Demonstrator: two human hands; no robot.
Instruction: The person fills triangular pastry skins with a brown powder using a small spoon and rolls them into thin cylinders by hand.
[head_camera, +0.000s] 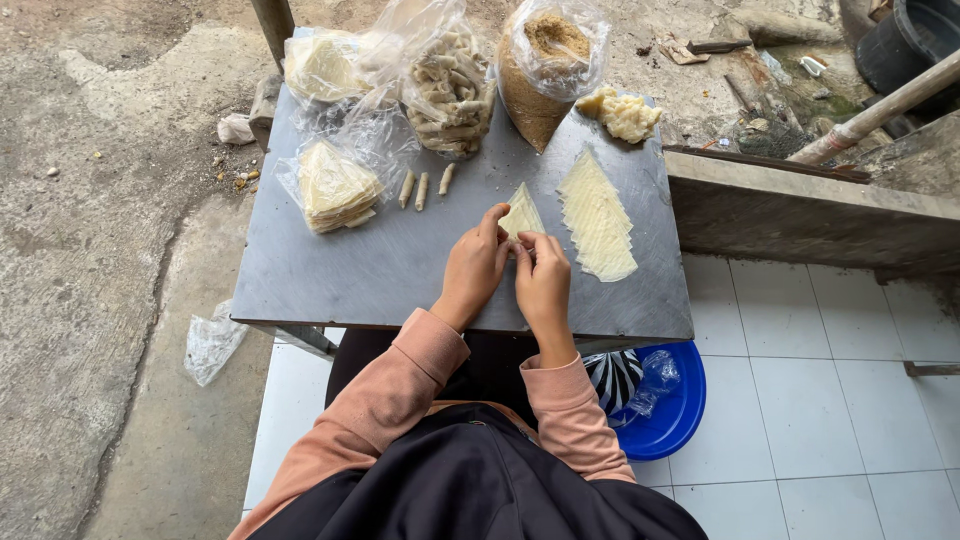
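On a grey metal bench (330, 270) mid-frame, left hand (472, 268) and right hand (541, 280) fingers pinched shut on a thin, pale triangular pastry wrapper (521, 213); it looked light, limp, tearable, best held by its edges.

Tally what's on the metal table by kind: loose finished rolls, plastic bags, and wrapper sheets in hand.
Loose finished rolls: 3
Plastic bags: 4
Wrapper sheet in both hands: 1
Total: 8
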